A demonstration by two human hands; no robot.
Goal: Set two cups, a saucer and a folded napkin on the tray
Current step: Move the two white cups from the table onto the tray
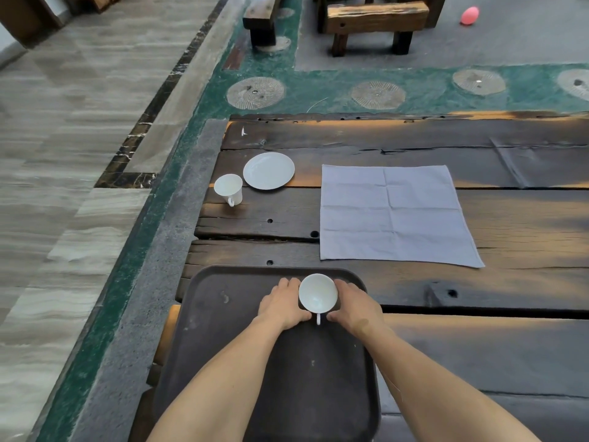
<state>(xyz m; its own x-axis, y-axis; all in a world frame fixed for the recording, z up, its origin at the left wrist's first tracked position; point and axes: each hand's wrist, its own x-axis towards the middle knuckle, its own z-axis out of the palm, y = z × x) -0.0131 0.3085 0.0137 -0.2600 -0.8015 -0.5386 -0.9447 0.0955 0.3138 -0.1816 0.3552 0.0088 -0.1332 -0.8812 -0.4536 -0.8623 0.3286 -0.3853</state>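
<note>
A dark brown tray [223, 333] lies at the near edge of the wooden table. A white cup [317, 293] stands upright on the tray's far part, its handle toward me. My left hand [282, 304] and my right hand [357, 306] cup it from either side, fingers curled round its wall. A second white cup [228, 187] stands on the table at the far left, beside a white saucer [268, 170]. A grey napkin [393, 213] lies spread flat, unfolded, on the table to the right.
The plank table [510, 282] has gaps and bolt holes; its left edge drops to a stone kerb and floor. Wooden benches [376, 20] stand far behind. A pink ball [469, 15] lies on the ground at top right.
</note>
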